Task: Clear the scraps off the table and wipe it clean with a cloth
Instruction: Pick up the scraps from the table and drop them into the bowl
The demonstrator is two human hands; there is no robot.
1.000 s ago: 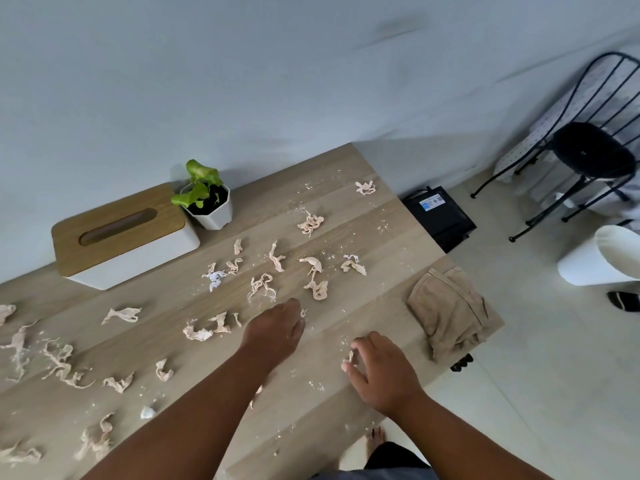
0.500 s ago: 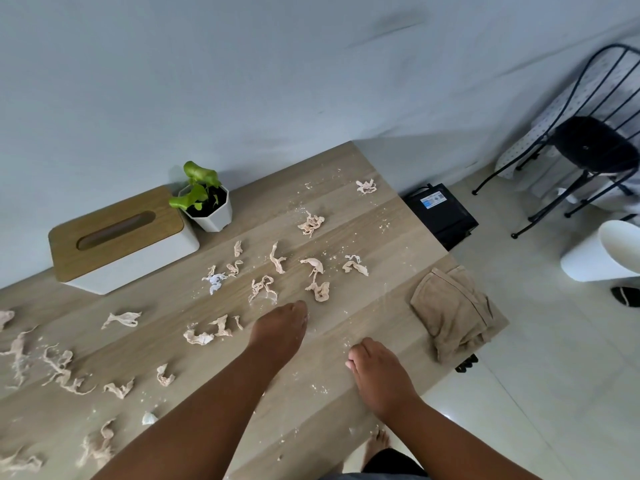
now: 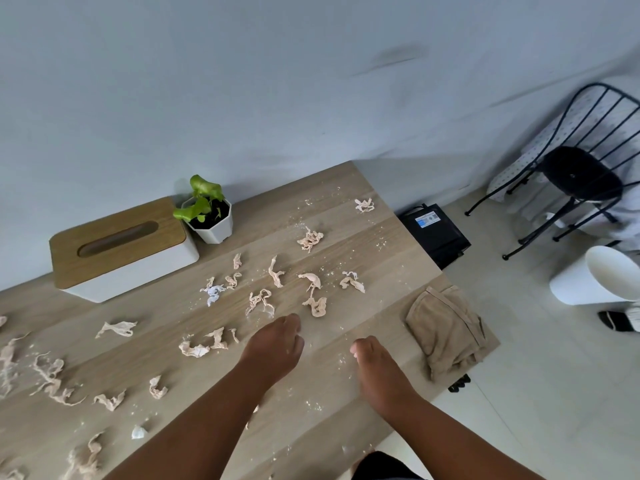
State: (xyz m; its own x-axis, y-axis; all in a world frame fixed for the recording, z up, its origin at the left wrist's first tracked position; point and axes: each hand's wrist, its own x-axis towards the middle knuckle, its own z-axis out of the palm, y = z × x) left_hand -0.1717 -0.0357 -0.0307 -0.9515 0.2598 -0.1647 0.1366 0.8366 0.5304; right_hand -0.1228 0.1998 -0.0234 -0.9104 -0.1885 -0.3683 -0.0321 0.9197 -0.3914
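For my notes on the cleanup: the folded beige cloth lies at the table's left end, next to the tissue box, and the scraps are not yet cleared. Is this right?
Not quite. In the head view the folded beige cloth lies at the table's right end, far from the tissue box. The rest holds: the scraps are not yet cleared.
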